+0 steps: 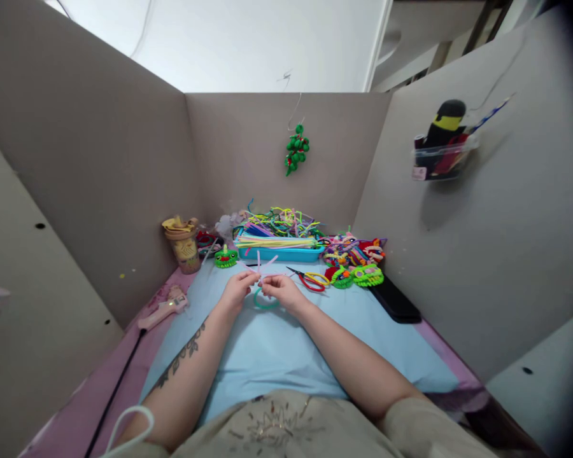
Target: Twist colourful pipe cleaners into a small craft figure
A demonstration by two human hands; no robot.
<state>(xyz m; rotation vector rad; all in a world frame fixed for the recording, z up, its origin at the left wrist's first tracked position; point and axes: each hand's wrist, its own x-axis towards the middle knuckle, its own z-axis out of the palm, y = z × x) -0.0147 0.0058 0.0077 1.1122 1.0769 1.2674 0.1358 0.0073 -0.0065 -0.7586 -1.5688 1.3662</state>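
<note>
My left hand (240,287) and my right hand (281,289) meet over the middle of the blue sheet. Between them they pinch light purple pipe cleaners (259,262), whose ends fan out beyond my fingertips. Both hands are closed, the fingertips almost touching. A teal pipe cleaner ring (266,306) hangs or lies just under my fingers; I cannot tell whether it is joined to the purple ones. Right of my right hand lies a pair of scissors or pliers with red and yellow handles (314,281), its dark tips pointing left.
A blue tray (286,254) full of colourful pipe cleaners stands at the back. Left are a cup (184,245), a green pipe cleaner figure (226,257) and a pink glue gun (169,306) with its cord. Right are several fuzzy figures (346,254) and a black case (395,300). Grey panels enclose the table.
</note>
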